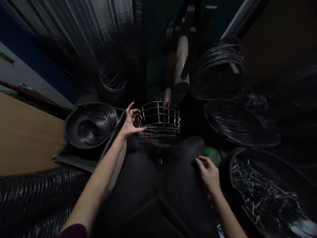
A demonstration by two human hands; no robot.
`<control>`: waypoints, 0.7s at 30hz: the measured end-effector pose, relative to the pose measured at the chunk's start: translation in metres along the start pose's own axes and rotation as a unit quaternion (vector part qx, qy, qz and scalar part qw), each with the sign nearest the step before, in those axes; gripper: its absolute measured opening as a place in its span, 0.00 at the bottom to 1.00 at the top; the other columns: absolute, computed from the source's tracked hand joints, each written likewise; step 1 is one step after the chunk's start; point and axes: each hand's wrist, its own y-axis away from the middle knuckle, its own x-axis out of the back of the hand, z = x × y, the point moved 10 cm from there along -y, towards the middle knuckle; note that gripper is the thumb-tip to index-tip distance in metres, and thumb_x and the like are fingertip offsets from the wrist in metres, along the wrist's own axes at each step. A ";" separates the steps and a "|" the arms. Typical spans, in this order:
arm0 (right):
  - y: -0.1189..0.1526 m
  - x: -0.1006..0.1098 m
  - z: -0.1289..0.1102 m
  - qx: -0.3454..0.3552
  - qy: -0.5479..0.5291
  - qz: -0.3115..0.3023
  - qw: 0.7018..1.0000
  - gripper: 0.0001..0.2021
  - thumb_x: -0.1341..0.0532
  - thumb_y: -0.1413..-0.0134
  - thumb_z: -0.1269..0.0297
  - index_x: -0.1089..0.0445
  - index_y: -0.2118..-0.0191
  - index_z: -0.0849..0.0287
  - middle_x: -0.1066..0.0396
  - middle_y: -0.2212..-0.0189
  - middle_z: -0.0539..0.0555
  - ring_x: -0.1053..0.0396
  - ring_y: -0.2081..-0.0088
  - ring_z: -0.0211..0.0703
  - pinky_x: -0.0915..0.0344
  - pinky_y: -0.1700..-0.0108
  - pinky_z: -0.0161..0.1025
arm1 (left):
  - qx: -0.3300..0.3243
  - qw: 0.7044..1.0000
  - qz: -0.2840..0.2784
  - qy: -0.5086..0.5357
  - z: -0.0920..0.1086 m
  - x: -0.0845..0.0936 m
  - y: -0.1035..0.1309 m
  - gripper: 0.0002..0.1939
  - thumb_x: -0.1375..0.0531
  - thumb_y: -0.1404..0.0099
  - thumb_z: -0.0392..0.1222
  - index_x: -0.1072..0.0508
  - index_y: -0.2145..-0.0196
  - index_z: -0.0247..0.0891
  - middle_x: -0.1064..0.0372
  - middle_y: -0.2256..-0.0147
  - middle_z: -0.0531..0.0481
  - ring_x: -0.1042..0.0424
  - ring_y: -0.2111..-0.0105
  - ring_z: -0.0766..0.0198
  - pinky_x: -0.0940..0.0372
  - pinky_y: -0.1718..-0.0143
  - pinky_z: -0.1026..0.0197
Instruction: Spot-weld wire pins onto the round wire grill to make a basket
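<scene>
A shiny wire basket (158, 120) with a curved rim sits in front of me, just past my knees, under the end of a machine's rod. My left hand (131, 122) grips its left side, thumb at the lower front wires and fingers on the upper rim. Above my right thigh, my right hand (208, 170) is closed in a pinch. A thin short piece of wire (198, 153) sticks up from its fingertips, mostly hidden. To the right of that hand, a large black tub (235, 172) holds many short cut wire pieces (267, 195).
On the left, a black basin (70, 132) holds coiled wire rings (99, 125). Another basin of rings (228, 122) lies at right, below a wire bundle (218, 59). The machine arm (182, 59) hangs ahead. Stacked wire rings (37, 195) lie at lower left.
</scene>
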 end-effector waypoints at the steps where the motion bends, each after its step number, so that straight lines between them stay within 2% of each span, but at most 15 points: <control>1: 0.000 -0.002 -0.014 0.004 -0.009 -0.021 1.000 0.20 0.33 0.57 0.43 0.28 0.62 0.51 0.28 0.76 0.50 0.29 0.74 0.47 0.33 0.74 0.42 | -0.018 0.999 -0.012 -0.025 0.011 0.001 0.005 0.65 0.30 0.57 0.66 0.61 0.32 0.50 0.43 0.47 0.45 0.36 0.43 0.54 0.39 0.40 0.49; 3: 0.001 -0.014 -0.055 0.013 -0.027 -0.096 0.995 0.22 0.32 0.56 0.45 0.27 0.57 0.52 0.31 0.77 0.48 0.34 0.77 0.41 0.39 0.77 0.37 | -0.046 0.994 -0.042 -0.087 0.031 -0.005 0.012 0.56 0.29 0.54 0.62 0.49 0.33 0.49 0.45 0.47 0.45 0.38 0.43 0.53 0.40 0.39 0.47; 5: 0.002 -0.042 -0.099 0.022 -0.017 -0.207 0.978 0.19 0.32 0.54 0.47 0.24 0.61 0.55 0.30 0.77 0.48 0.35 0.77 0.38 0.40 0.76 0.35 | -0.069 0.983 -0.078 -0.150 0.050 -0.020 0.016 0.45 0.29 0.52 0.57 0.37 0.38 0.48 0.47 0.47 0.45 0.40 0.43 0.51 0.42 0.38 0.45; 7: 0.001 -0.072 -0.134 0.044 0.010 -0.297 0.954 0.16 0.32 0.52 0.48 0.22 0.64 0.57 0.26 0.74 0.51 0.31 0.74 0.39 0.37 0.71 0.36 | -0.084 0.970 -0.115 -0.198 0.064 -0.039 0.017 0.40 0.28 0.51 0.55 0.32 0.41 0.48 0.49 0.46 0.44 0.42 0.42 0.49 0.42 0.38 0.43; 8: -0.002 -0.084 -0.148 0.069 0.032 -0.312 0.947 0.15 0.33 0.50 0.50 0.22 0.65 0.57 0.24 0.72 0.51 0.29 0.72 0.40 0.35 0.69 0.36 | -0.088 0.964 -0.132 -0.215 0.069 -0.048 0.017 0.40 0.28 0.52 0.54 0.31 0.42 0.48 0.49 0.46 0.44 0.43 0.43 0.48 0.42 0.38 0.42; 9: -0.007 -0.092 -0.159 0.105 0.065 -0.307 0.944 0.13 0.34 0.49 0.52 0.21 0.66 0.57 0.23 0.71 0.52 0.28 0.69 0.41 0.34 0.66 0.37 | -0.091 0.959 -0.146 -0.226 0.073 -0.056 0.017 0.40 0.27 0.52 0.54 0.31 0.42 0.49 0.49 0.46 0.44 0.43 0.43 0.47 0.42 0.38 0.41; 11: -0.014 -0.102 -0.175 0.203 0.170 -0.252 0.931 0.11 0.36 0.44 0.55 0.21 0.65 0.57 0.21 0.68 0.53 0.25 0.66 0.43 0.34 0.63 0.37 | -0.096 0.954 -0.159 -0.237 0.078 -0.066 0.015 0.41 0.27 0.53 0.53 0.31 0.41 0.49 0.49 0.46 0.44 0.43 0.43 0.46 0.43 0.38 0.39; 13: -0.010 -0.109 -0.186 0.307 0.303 -0.192 0.881 0.12 0.38 0.41 0.56 0.21 0.59 0.56 0.20 0.63 0.55 0.24 0.64 0.44 0.36 0.66 0.36 | -0.101 0.955 -0.157 -0.232 0.079 -0.069 0.012 0.41 0.27 0.52 0.53 0.31 0.41 0.48 0.49 0.46 0.43 0.43 0.44 0.46 0.42 0.39 0.39; 15: 0.001 -0.117 -0.190 0.385 0.408 -0.169 0.810 0.16 0.39 0.39 0.56 0.24 0.49 0.55 0.21 0.56 0.56 0.24 0.65 0.44 0.39 0.70 0.35 | -0.098 0.958 -0.149 -0.224 0.077 -0.067 0.010 0.41 0.27 0.53 0.52 0.31 0.41 0.48 0.48 0.47 0.43 0.43 0.44 0.46 0.42 0.39 0.40; 17: 0.008 -0.122 -0.189 0.432 0.467 -0.173 0.752 0.18 0.42 0.37 0.59 0.27 0.45 0.53 0.23 0.52 0.55 0.24 0.69 0.42 0.43 0.74 0.35 | -0.084 0.962 -0.142 -0.218 0.071 -0.065 0.008 0.40 0.27 0.53 0.50 0.31 0.42 0.48 0.48 0.46 0.44 0.43 0.43 0.47 0.42 0.39 0.40; 18: 0.010 -0.124 -0.190 0.448 0.481 -0.177 0.733 0.17 0.44 0.36 0.61 0.27 0.45 0.53 0.23 0.52 0.54 0.25 0.70 0.40 0.45 0.75 0.35 | -0.077 0.963 -0.139 -0.216 0.069 -0.064 0.008 0.39 0.27 0.53 0.49 0.31 0.43 0.48 0.48 0.46 0.44 0.43 0.43 0.47 0.42 0.39 0.41; 21: 0.007 -0.122 -0.195 0.485 0.484 -0.172 0.708 0.17 0.46 0.35 0.62 0.26 0.46 0.49 0.22 0.54 0.50 0.25 0.72 0.38 0.45 0.75 0.35 | -0.061 0.968 -0.128 -0.206 0.064 -0.065 0.003 0.36 0.27 0.53 0.49 0.29 0.46 0.48 0.49 0.46 0.44 0.43 0.43 0.47 0.41 0.39 0.41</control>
